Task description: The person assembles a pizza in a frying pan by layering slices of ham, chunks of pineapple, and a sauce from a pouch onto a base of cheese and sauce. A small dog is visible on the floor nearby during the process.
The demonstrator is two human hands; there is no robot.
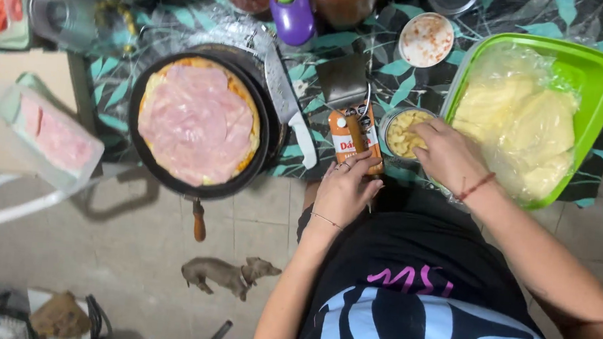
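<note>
My left hand [347, 186] rests at the table's near edge, its fingers closed around the lower end of an orange and white carton [347, 139] lying flat. My right hand [446, 154] reaches into a small round bowl of pale yellow chunks [399, 130], fingertips in the contents; whether it grips any is hidden. To the left, a round black pan [265, 127] holds a pizza base covered with pink ham slices [199, 122]. A big knife with a white handle [292, 108] lies between the pan and the carton.
A green tub [596, 74] holding a bag of pale cheese is at the right. A purple bottle [292, 11], jars and a round dish with red smears [426, 39] stand at the back. A clear tub of ham [42, 135] sits left. A dog [229, 273] lies on the floor.
</note>
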